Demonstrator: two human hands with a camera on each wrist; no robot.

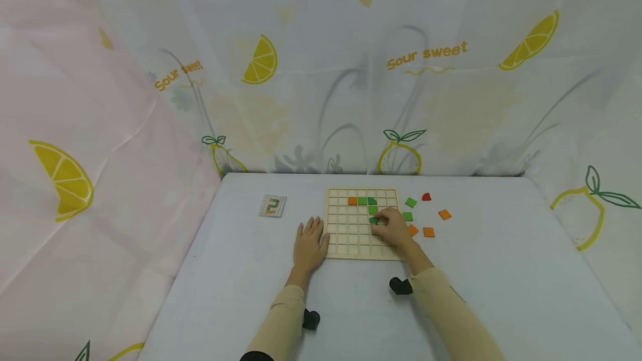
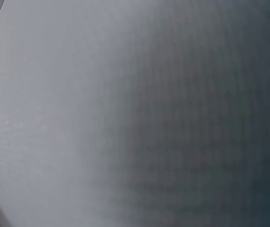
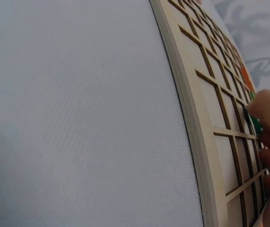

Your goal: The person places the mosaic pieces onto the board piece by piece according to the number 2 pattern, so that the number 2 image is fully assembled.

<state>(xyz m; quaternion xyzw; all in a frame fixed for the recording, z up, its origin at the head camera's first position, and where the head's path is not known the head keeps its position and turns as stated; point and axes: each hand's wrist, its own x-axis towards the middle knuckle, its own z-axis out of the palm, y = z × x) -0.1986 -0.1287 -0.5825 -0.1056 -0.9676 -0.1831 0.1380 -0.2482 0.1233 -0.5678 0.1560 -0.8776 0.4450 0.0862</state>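
A wooden grid board (image 1: 346, 238) lies on the white table. In its upper cells sit an orange square tile (image 1: 353, 201), a green square tile (image 1: 363, 201), a dark green tile (image 1: 372, 201) with a rounded corner and, below that, another green square tile (image 1: 373, 210). My right hand (image 1: 393, 228) is over the board's right side and pinches a dark green tile (image 1: 373, 220) between thumb and fingers, at a cell under the column of green. In the right wrist view the thumb (image 3: 267, 106) partly hides this tile. My left hand (image 1: 309, 245) rests flat beside the board's left edge, fingers straight.
Right of the board lie loose tiles: a red one (image 1: 426, 196), green squares (image 1: 411, 202) and orange squares (image 1: 444, 214). A small pattern card (image 1: 272, 205) lies to the left. A printed cloth (image 1: 321, 99) hangs behind the table.
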